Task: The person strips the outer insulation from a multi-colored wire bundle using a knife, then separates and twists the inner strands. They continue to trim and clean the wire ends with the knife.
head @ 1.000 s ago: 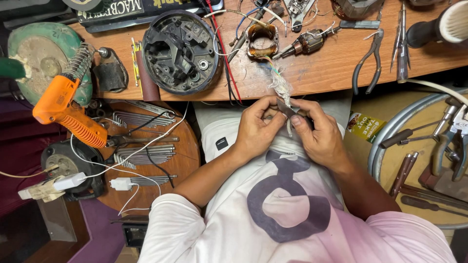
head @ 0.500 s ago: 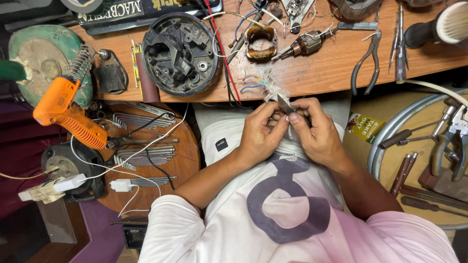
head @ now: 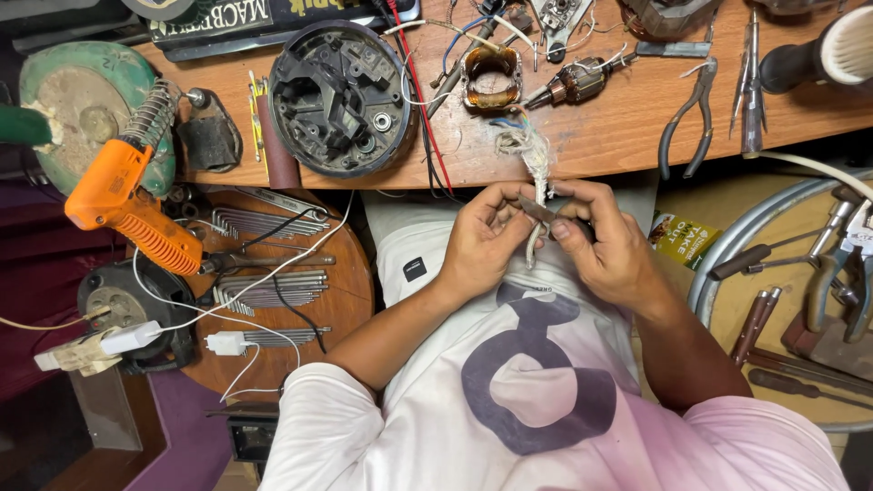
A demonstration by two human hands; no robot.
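My left hand (head: 486,241) and my right hand (head: 605,241) meet in front of my chest, just below the wooden workbench's (head: 600,136) front edge. Both pinch a frayed whitish bundle of wires (head: 535,159) that hangs down from the bench between them. A small dark tool (head: 538,213) lies across my fingers against the bundle; which hand holds it is unclear. The bundle leads up toward a copper-wound stator coil (head: 491,77).
On the bench lie a round black motor housing (head: 338,95), an armature (head: 577,80), pliers (head: 687,123) and loose wires. An orange soldering gun (head: 127,205) rests at the left. A round wooden board (head: 350,291) carries hex keys. A tray of tools (head: 800,300) sits at the right.
Both hands have stayed together on the wire bundle, with the fingers shifting slightly along it. The bundle hangs straighter down between them now.
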